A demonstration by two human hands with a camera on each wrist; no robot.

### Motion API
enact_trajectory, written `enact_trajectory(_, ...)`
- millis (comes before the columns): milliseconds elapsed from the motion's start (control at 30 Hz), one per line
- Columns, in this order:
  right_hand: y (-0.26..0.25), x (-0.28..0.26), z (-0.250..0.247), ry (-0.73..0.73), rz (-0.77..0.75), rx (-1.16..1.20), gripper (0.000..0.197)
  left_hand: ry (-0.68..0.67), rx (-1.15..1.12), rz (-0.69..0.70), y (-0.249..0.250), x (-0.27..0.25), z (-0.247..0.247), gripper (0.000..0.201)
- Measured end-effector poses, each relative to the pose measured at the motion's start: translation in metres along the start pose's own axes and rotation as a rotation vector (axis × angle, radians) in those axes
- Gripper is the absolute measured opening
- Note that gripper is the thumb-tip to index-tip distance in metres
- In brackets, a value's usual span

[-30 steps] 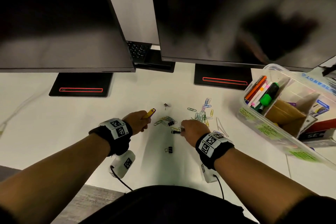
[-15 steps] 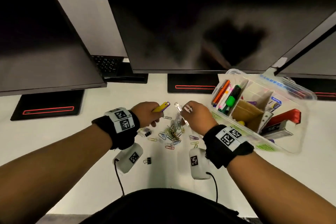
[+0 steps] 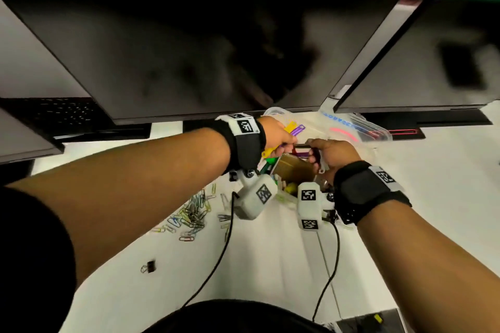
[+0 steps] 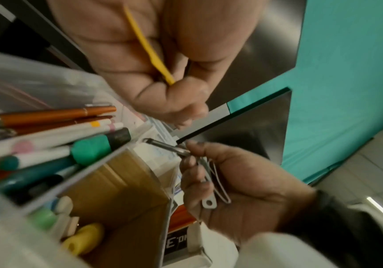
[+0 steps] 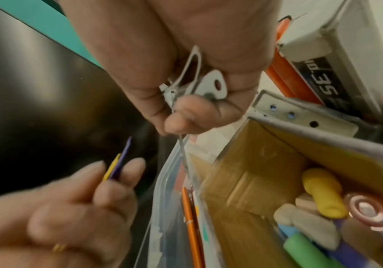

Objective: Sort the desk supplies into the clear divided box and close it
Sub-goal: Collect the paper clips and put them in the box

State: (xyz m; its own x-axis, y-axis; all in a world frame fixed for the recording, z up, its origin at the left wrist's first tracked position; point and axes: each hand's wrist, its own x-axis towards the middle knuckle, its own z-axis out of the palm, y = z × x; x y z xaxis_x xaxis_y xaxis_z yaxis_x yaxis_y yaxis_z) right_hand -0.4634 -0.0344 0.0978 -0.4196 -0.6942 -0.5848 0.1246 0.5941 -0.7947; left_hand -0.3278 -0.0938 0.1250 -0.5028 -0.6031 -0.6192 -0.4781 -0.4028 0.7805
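Yellow and purple clips point(image 3: 293, 127) stuck out of the left hand point(image 3: 276, 136), fingers curled round them. Silver clips point(image 4: 208, 181) sat gripped in the right hand point(image 3: 334, 154). Both hovered directly over the clear divided box point(image 3: 359, 130); its free compartment lay nearer the right.

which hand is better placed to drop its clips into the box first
Probably the right hand. It grips white clips directly above the clear divided box, near a back compartment. The left hand, pinching yellow and purple clips, sits at the box's far-left edge.

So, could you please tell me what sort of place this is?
Most likely an office workstation: dark monitors stand along a white desk, with a keyboard behind and loose paper clips scattered on it.
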Motion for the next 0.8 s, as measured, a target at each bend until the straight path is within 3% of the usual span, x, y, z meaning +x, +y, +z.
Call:
enact_trajectory(67,-0.003,0.011,-0.002,0.034,0.002,-0.033,0.027,0.01,-0.02,-0.031,0.007,0.015,0.013,0.028)
enact_trajectory(167,-0.011,0.024,0.002,0.085,0.003,-0.069,0.032,0.015,-0.148,-0.053,0.018,0.022,0.026,0.014)
enact_trajectory(267,-0.016,0.036,0.003,0.133,-0.039,-0.154,0.039,0.003,-0.234,-0.114,0.023,0.029,0.027,0.051)
enact_trajectory(367,-0.022,0.032,0.006,0.087,-0.01,-0.064,0.047,-0.017,-0.313,-0.1,0.019,0.025,0.018,0.025)
enact_trajectory(400,-0.023,0.028,0.008,0.082,-0.012,-0.06,0.042,-0.027,-0.311,-0.095,0.017,0.022,0.013,0.02)
enact_trajectory(500,-0.026,0.013,0.016,0.072,-0.053,-0.162,0.026,0.025,-0.233,-0.031,0.0,0.013,-0.012,0.035)
enact_trajectory(600,-0.026,-0.01,0.039,-0.011,-0.215,-0.165,0.006,0.134,-0.134,0.007,-0.024,-0.003,-0.048,0.013)
enact_trajectory(700,-0.019,-0.035,0.078,-0.131,-0.398,-0.185,0.021,0.288,0.038,0.025,-0.059,-0.022,-0.087,0.019)
enact_trajectory(800,-0.002,-0.055,0.119,-0.24,-0.514,-0.407,0.03,0.359,0.253,-0.013,-0.092,-0.042,-0.115,0.011)
